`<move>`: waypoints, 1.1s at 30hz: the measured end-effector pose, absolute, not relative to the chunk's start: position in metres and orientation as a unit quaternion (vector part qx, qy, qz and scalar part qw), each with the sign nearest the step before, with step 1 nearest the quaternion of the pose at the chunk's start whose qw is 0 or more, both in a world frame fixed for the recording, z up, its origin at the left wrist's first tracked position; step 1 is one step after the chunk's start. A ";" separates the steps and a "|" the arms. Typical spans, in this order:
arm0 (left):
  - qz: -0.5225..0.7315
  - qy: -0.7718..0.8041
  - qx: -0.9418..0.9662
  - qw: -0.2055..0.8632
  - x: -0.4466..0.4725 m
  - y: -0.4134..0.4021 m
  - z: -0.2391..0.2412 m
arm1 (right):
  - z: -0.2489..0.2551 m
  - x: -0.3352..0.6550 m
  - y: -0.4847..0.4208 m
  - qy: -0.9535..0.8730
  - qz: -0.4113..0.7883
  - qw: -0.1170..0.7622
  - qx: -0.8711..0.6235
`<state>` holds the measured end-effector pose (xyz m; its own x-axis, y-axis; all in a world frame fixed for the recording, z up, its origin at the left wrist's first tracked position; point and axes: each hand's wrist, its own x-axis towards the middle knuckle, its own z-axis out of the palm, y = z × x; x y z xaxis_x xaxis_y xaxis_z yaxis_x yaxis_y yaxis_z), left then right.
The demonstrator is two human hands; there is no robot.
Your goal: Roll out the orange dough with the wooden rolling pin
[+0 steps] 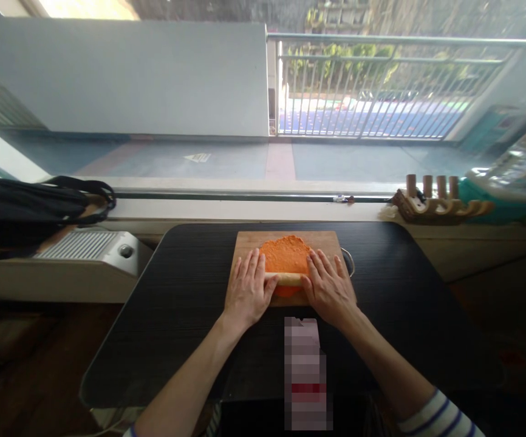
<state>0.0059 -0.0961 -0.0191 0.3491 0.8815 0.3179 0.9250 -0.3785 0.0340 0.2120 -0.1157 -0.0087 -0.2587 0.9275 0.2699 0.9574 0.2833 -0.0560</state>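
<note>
Far out to the left of the left hand (247,292), a black bag (21,209) slumps by a white slatted unit (81,247). That hand lies palm down, fingers stretched flat and lightly spread, its palm over one end of a slim rolling pin (285,279). Between the two hands the pin crosses a sheet of orange dough (286,254), most of it beyond the pin, a small tongue on the near side, all on a wooden board (245,240). Nearer me, between the forearms, is something pinkish, too blurred to name. The right hand (330,292) mirrors the left, flat on the pin's other end. Just past its outer edge sticks out the board's metal handle (350,263); well beyond stand a wooden rack (436,203) and a teal container (495,191). I'd judge this the flattening step, mid-stroke; the next push calls for level pressure from both palms.
</note>
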 end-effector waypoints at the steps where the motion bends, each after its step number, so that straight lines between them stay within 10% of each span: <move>1: -0.146 -0.550 -0.819 0.078 0.005 -0.099 -0.020 | -0.009 0.212 -0.119 -0.793 -0.058 0.130 -0.593; 33: -0.199 -0.495 -0.843 0.069 0.012 -0.127 -0.010 | 0.001 0.270 -0.090 -0.904 0.006 0.117 -0.412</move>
<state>0.0122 -0.1274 -0.0104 0.4305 0.8071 0.4040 0.8621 -0.5003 0.0808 0.2698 -0.0904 0.0012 -0.6335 0.7458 0.2061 0.7428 0.6608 -0.1080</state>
